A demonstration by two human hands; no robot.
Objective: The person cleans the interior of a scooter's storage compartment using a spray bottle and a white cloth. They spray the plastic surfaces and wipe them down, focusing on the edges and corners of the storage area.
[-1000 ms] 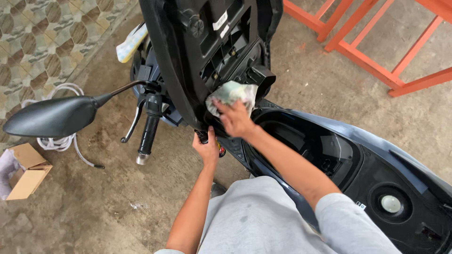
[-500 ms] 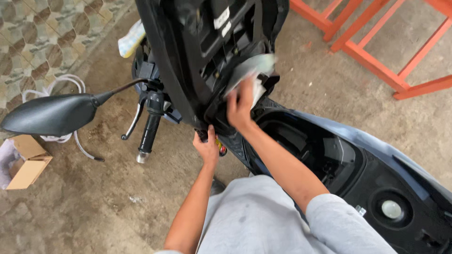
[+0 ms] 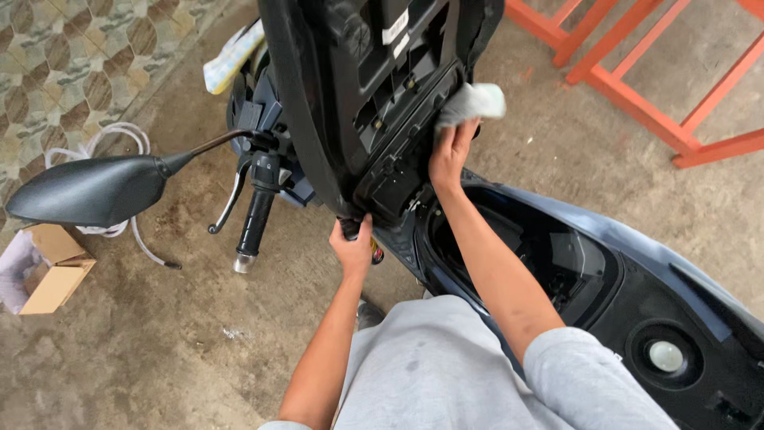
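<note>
Fingers of the right hand (image 3: 450, 153) clutch a pale cloth (image 3: 472, 103) against the raised seat (image 3: 374, 95), cloth bunched above them.

We see an open cardboard box (image 3: 49, 267) on the concrete floor (image 3: 159, 350), a coiled white hose (image 3: 111, 143) near patterned tiles (image 3: 72, 64), and an orange metal frame (image 3: 637, 72).

Showing one raised black plastic scooter seat (image 3: 374, 95), one pale crumpled cloth (image 3: 473, 103), one black oval mirror (image 3: 87, 189), one black handlebar handle (image 3: 253, 227), one open brown cardboard box (image 3: 52, 267), one coiled white hose (image 3: 111, 147), two bare hands: left hand (image 3: 352, 248), right hand (image 3: 450, 153).
</note>
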